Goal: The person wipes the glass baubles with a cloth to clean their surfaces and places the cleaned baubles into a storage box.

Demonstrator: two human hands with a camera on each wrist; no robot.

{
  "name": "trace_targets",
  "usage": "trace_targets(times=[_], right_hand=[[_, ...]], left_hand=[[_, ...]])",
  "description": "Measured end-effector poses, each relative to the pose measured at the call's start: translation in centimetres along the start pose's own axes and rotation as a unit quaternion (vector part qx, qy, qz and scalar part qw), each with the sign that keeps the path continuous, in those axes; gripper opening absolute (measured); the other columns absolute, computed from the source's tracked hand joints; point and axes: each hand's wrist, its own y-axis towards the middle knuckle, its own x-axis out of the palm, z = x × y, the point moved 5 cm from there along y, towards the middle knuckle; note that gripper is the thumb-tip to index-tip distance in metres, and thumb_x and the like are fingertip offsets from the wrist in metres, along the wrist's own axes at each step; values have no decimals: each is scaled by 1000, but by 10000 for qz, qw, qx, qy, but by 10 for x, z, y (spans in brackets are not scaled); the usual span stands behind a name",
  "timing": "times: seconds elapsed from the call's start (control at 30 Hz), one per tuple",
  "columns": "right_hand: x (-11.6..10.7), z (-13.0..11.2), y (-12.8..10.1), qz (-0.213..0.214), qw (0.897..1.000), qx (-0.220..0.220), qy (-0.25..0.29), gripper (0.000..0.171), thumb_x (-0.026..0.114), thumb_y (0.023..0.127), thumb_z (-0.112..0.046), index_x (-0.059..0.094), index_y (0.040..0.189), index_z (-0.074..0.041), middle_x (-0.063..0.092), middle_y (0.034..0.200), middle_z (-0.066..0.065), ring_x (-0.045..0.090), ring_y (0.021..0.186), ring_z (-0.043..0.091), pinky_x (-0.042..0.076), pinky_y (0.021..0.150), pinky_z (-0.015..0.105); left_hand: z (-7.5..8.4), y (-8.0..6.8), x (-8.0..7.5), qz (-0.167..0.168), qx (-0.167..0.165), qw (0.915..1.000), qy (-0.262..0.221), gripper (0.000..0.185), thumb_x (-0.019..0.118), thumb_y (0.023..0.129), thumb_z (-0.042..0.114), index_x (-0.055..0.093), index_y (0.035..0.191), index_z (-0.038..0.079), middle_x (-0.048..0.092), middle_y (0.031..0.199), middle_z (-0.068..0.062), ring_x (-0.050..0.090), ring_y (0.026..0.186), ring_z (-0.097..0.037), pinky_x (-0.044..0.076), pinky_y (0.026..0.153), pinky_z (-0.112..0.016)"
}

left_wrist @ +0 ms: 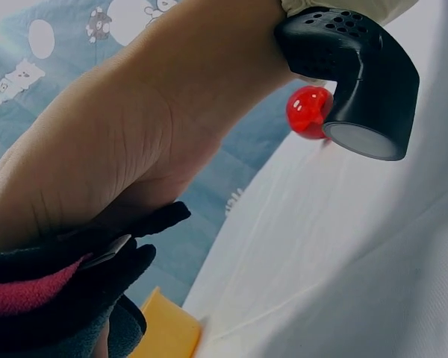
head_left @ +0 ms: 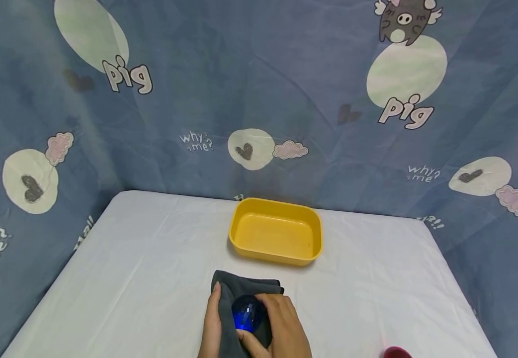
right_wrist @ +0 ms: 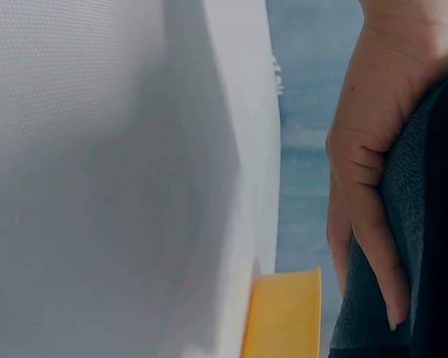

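In the head view, a shiny blue ball lies against a folded dark grey cloth. My right hand grips the ball from the right, thumb below and fingers above. From the left, my left hand holds the cloth, its thumb pointing up along the near face. The right wrist view has the left hand's fingers spread over the back of the cloth. A pink patch of the cloth shows in the left wrist view, where the ball is hidden.
A yellow tray stands at the far middle of the white table. A red ball shows in the left wrist view beside a black wrist mount. At the head view's lower right edge is a rounded red thing. Printed blue fabric hangs behind.
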Motion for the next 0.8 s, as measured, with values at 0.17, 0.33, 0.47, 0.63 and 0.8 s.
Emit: trace_targets(times=[0.17,0.33,0.47,0.63,0.8], right_hand=[[-2,1,3,-67,9997,245,-43,55,74,91,-63,68,121,-17,63,114,-11,53,102,5,54,86,32],[-3,3,6,92,9997,191,-79,46,73,93,-59,73,112,-17,63,106,-12,50,96,4,52,81,29],[-3,5,5,198,9996,171,-62,38,74,95,-53,75,104,-16,62,98,-13,50,92,4,52,78,28],[-1,5,3,-82,9994,345,-61,45,70,97,-56,74,111,-14,62,102,-11,51,96,5,53,82,31],[-2,-1,0,-327,9993,182,-85,66,71,94,-60,60,140,-14,59,127,-5,53,111,9,54,92,40]], left_hand=[[-4,2,0,-130,-209,9996,-163,88,19,110,56,-11,160,-9,-20,166,-31,-20,153,-47,-12,120,-65],[-10,9,-5,-34,-109,9999,3,89,23,110,60,-4,164,-5,-14,170,-26,-16,155,-44,-8,121,-64],[-8,5,-2,-121,-81,9999,-18,88,22,110,59,-7,163,-6,-18,168,-28,-19,153,-46,-11,120,-66],[-1,-2,1,-71,-21,10000,43,86,21,111,55,-7,161,-9,-16,167,-31,-19,153,-47,-13,119,-65],[1,-6,1,-146,-281,9993,-213,94,21,108,63,-14,161,-6,-21,167,-29,-21,153,-46,-14,119,-65]])
